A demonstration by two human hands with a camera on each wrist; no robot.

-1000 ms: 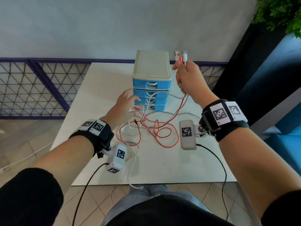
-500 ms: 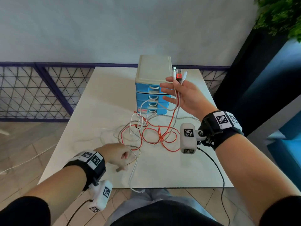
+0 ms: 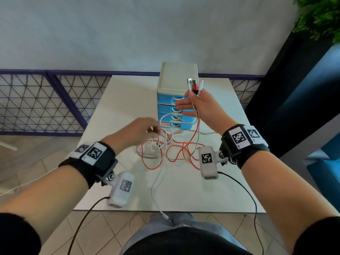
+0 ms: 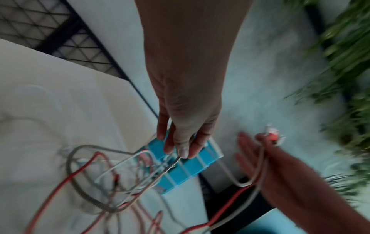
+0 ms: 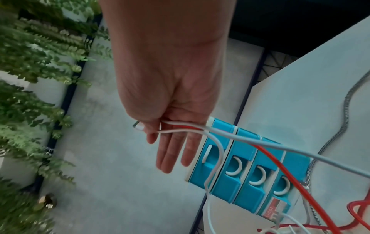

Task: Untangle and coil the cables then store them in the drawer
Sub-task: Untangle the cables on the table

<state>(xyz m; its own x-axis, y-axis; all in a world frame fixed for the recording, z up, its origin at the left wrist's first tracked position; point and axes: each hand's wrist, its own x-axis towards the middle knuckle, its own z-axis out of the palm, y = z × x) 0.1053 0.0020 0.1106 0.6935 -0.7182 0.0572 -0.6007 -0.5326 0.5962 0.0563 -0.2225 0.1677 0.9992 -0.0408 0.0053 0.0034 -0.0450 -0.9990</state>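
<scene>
Above right hand (image 3: 200, 107), pinched cable plugs (image 3: 194, 85)

A: The left hand (image 3: 137, 132) is smeared in the head view. Which strand its fingertips (image 4: 183, 152) pinch, white or grey, I can't tell.

B: And below that pinch, the cables (image 3: 165, 150) cross so thickly you can't follow any single one.

A: Above the right hand's (image 3: 200, 105) thumb grip, the plugs (image 3: 194, 85) are too small to identify.

B: One white cable (image 3: 156, 196) drops past the table (image 3: 230, 190) edge, its end blurred.
</scene>
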